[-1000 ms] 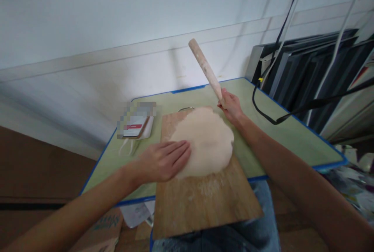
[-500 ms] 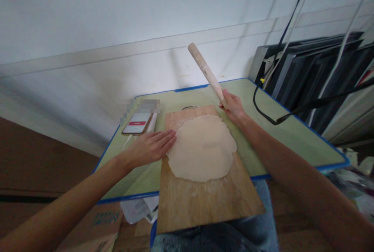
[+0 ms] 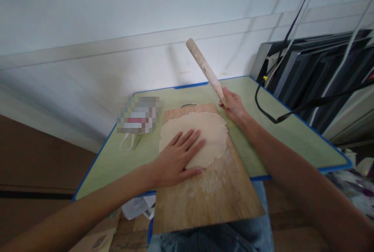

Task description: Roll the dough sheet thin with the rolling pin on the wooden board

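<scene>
Remotely, I have my left hand (image 3: 172,162) spread flat on the dough (image 3: 214,139), hiding part of it; that sheet lies on a wooden board (image 3: 204,205). My right hand (image 3: 233,105) grips the rolling pin (image 3: 206,68), covering its near end. Pixelation blurs a device (image 3: 137,115) on the green desk (image 3: 292,139), before a white wall (image 3: 146,6). Cardboard (image 3: 99,238) is cut off lower left.

Two hands (image 3: 175,162) (image 3: 233,104), one rolling pin (image 3: 206,70), one dough sheet (image 3: 214,139), one board (image 3: 207,201), one table (image 3: 315,150).
</scene>
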Demonstrator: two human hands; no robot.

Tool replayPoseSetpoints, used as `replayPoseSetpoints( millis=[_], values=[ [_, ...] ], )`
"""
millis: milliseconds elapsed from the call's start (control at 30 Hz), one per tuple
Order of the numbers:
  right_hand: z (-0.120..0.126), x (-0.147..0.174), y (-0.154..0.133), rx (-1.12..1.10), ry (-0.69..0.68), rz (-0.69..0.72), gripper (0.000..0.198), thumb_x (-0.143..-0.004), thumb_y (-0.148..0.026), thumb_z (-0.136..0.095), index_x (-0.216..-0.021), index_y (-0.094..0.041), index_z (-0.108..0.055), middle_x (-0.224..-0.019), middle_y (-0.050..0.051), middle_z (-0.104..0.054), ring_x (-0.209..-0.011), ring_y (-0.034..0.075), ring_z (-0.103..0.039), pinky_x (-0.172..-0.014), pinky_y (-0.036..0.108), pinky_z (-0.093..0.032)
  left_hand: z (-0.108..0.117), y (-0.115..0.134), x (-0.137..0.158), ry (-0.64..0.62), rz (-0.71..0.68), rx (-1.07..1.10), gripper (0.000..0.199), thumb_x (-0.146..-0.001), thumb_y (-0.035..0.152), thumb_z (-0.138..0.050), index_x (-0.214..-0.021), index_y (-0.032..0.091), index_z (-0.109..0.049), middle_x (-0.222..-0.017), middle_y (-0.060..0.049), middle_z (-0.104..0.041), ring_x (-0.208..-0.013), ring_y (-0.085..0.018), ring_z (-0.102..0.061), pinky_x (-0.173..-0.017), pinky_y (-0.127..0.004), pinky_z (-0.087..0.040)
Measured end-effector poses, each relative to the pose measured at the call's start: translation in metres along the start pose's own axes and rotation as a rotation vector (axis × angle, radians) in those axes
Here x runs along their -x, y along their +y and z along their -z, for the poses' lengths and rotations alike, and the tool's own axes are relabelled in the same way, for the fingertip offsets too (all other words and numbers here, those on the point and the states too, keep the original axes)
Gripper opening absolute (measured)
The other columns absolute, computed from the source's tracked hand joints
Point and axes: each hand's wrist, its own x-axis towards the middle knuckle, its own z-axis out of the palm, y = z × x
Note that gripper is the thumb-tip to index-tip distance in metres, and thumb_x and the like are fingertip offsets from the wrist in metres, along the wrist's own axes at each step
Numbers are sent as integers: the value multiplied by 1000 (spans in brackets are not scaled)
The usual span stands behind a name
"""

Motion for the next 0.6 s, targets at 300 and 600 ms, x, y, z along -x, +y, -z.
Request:
replayPoseSetpoints(
  millis=[300,600],
  values=[
    [1,1,0,25,-26,-14,44,-74,-56,-64,-55,-22,-45,-44,-8,-39,-41,6,-40,-42,19,-38,8,-7,20,307,-315,-467,37,-98,35,-39,-115,9,-58,-123,-13,-62,-112,-23,-60,-96,-34,-46],
    [2,1,0,48,-17,-7,44,-73,-57,-64,-55,-22,-45,-43,-8,-39,-40,6,-39,-40,18,-36,12,7,29,410,-194,-510,33,-96,11,-32,-97,7,-64,-102,-12,-72,-92,-21,-68,-81,-33,-53]
  ],
)
